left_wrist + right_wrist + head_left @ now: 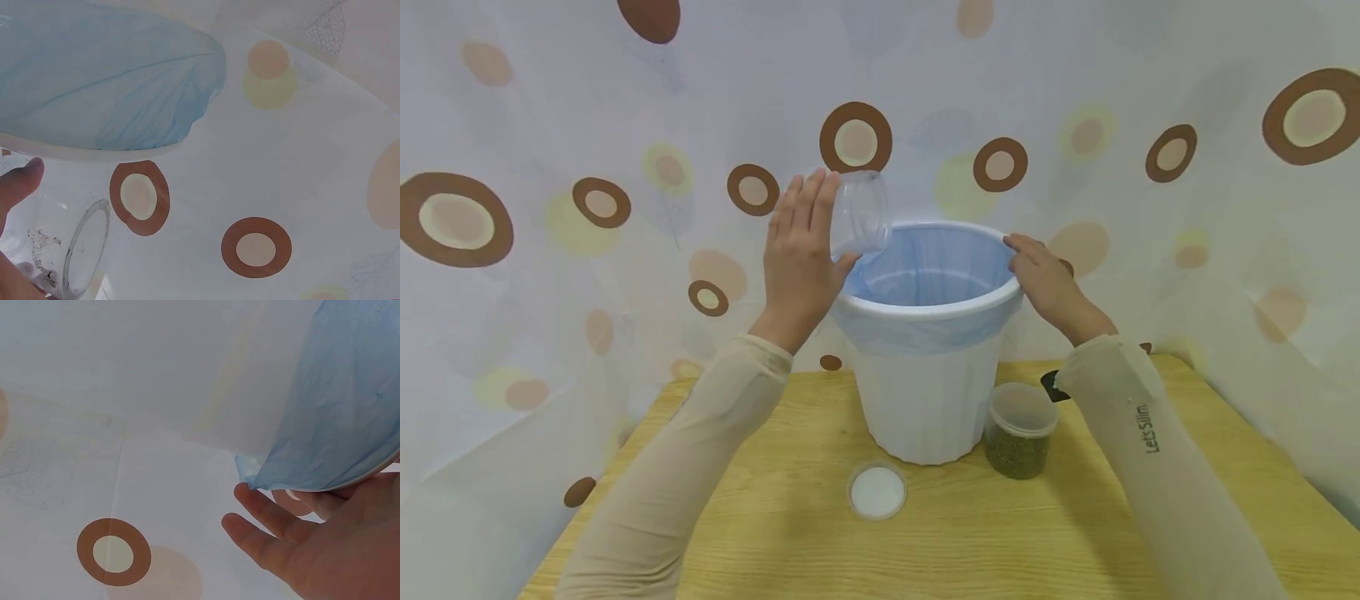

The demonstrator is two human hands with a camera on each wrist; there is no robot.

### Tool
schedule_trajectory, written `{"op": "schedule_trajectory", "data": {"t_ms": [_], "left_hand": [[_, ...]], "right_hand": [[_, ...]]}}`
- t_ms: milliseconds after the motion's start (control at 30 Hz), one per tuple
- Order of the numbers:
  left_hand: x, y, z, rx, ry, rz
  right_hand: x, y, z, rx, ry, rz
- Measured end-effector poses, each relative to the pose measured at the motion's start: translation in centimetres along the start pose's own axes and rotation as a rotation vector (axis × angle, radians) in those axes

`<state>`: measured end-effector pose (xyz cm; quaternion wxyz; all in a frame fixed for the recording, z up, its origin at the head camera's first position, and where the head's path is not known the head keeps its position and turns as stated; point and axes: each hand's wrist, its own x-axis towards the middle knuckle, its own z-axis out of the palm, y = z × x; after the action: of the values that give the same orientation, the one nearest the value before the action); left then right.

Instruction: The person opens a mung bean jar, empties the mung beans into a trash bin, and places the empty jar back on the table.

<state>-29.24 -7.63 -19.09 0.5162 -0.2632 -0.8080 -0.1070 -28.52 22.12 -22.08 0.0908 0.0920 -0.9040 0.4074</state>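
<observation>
Clear, see-through material made up the small rounded jar (865, 212) that the person's left hand (802, 250) gripped, its fingers laid along one side and its thumb bent beneath. The jar was tipped on its side, up at the left of the rim of a tall white tapered bin (928, 408) with a fluted wall. From the left wrist, I could see a scatter of dark grains (44, 247) on the jar's inner side.

Thin blue plastic liner (925, 267) lined the bin and was folded down outside over its rim. On the right of that rim lay the person's right hand (1048, 287), its fingers loosely extended and touching the edge rather than clenched.

Near the foot of the bin, on its right, stood a clear round tub (1018, 442) with dark green contents; I couldn't tell whether the two touched. In front of the bin lay a low round piece with a clear rim and a white middle (877, 492). Partly hidden behind the beige right sleeve (1157, 467) was something small and black (1054, 385). All these stood on a yellowish wood-grain table (760, 525), before a pale backdrop (1037, 67) patterned with brown rings.
</observation>
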Motion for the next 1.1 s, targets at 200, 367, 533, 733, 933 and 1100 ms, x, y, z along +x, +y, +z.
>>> {"op": "schedule_trajectory", "data": {"t_ms": [200, 367, 533, 733, 933, 1100], "left_hand": [[-0.5, 0.1, -0.4, -0.031, 0.047, 0.011], [-0.7, 0.2, -0.5, -0.048, 0.072, 0.011], [-0.9, 0.3, -0.4, -0.067, 0.083, 0.017], [-1.5, 0.3, -0.7, -0.068, 0.09, 0.005], [-2.1, 0.2, -0.9, -0.085, 0.105, -0.015], [-2.4, 0.3, -1.1, -0.129, 0.139, -0.011]], "right_hand": [[0.0, 0.1, 0.2, 0.003, 0.005, -0.007], [0.0, 0.1, 0.1, -0.002, -0.002, -0.018], [-0.1, -0.1, 0.0, -0.003, -0.001, -0.007], [0.0, 0.1, 0.2, -0.004, 0.001, -0.002], [0.1, 0.3, 0.4, -0.009, 0.002, -0.01], [0.1, 0.1, 0.2, -0.005, 0.011, -0.008]]}}
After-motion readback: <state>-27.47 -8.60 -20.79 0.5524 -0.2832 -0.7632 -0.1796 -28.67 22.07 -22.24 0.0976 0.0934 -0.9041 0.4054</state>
